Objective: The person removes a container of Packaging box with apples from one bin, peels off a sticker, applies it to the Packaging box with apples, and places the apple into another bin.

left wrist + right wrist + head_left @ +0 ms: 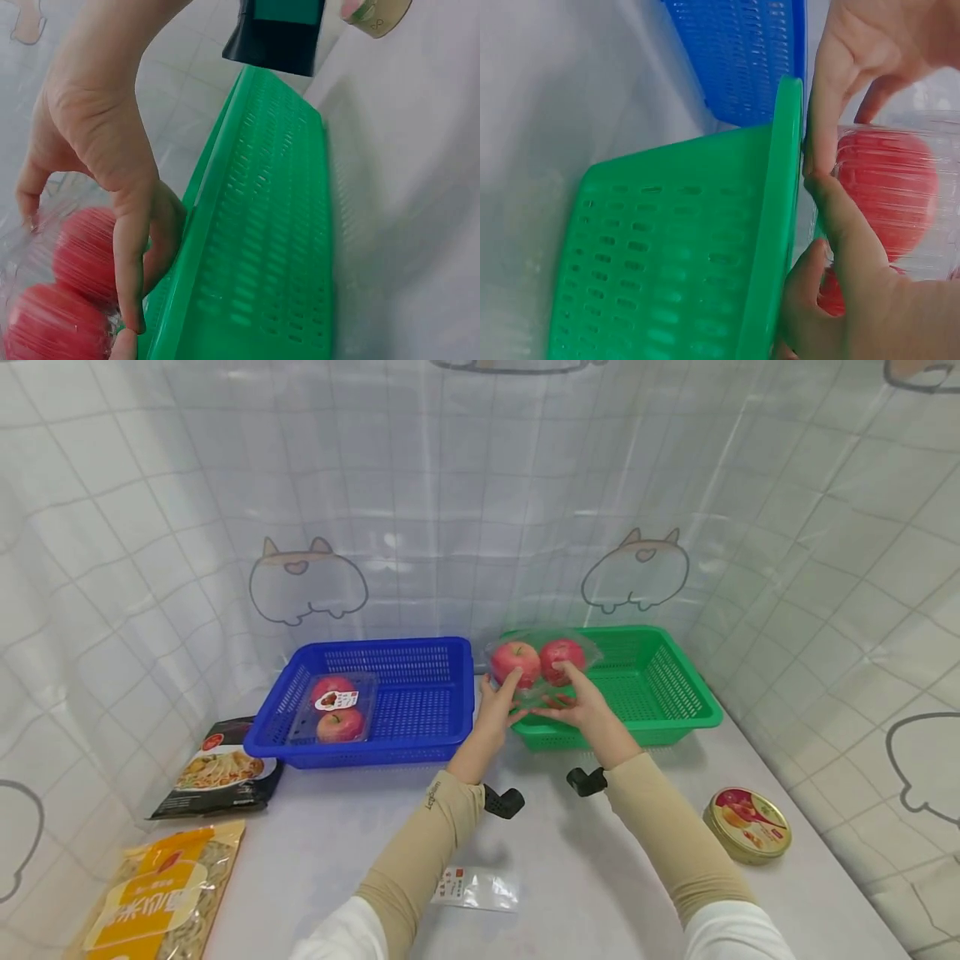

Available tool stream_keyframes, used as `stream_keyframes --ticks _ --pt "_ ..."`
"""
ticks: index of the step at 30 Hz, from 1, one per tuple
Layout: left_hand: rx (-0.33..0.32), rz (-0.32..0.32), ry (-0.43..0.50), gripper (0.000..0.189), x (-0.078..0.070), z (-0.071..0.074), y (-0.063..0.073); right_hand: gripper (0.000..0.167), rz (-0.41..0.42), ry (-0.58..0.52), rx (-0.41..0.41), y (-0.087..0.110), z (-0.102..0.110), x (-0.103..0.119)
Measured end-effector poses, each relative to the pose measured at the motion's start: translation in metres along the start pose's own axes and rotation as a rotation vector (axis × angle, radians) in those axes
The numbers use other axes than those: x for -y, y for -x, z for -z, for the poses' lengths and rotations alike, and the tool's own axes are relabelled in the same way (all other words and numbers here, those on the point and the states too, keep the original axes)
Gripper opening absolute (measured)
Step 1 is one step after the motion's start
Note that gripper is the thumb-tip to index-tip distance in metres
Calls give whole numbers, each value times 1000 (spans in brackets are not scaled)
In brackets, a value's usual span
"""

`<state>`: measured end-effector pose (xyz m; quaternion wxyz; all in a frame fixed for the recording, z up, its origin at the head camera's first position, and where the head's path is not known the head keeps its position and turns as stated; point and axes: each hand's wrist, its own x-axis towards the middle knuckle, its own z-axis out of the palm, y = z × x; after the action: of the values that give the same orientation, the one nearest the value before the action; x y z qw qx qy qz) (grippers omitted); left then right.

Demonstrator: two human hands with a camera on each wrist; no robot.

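A clear plastic pack [534, 695] with two red apples lies over the left part of the green basket [678, 718] in the head view. My left hand [491, 714] grips its near left side, thumb on the film over one apple [516, 662]. On the near right side my right hand [588, 706] grips it, thumb against the other apple [562, 658]. Fingers of both hands reach under the near edge and meet close to the basket's rim. In the right wrist view, wrinkled film [911, 195] covers the apple beside the fingertips.
A blue basket [356, 755] on the left contains another apple pack [337, 706]. Left of it lie a black food bag [221, 768] and a yellow bag [153, 902]. A round tin [750, 827] sits at right; a small white packet [483, 889] lies near the left forearm.
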<state>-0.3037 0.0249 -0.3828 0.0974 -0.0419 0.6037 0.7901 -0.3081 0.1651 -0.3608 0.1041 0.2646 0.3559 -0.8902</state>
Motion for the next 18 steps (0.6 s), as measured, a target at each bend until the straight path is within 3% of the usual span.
stream_keyframes --ticks 6,12,18 --pt "-30 -1 35 88 -4 3 -1 80 21 12 29 3 -1 -5" --pt "-56 -17 35 83 -13 12 2 86 -13 91 151 10 9 -1" --pt "-45 -7 28 72 -24 30 8 86 94 260 181 18 23 20"
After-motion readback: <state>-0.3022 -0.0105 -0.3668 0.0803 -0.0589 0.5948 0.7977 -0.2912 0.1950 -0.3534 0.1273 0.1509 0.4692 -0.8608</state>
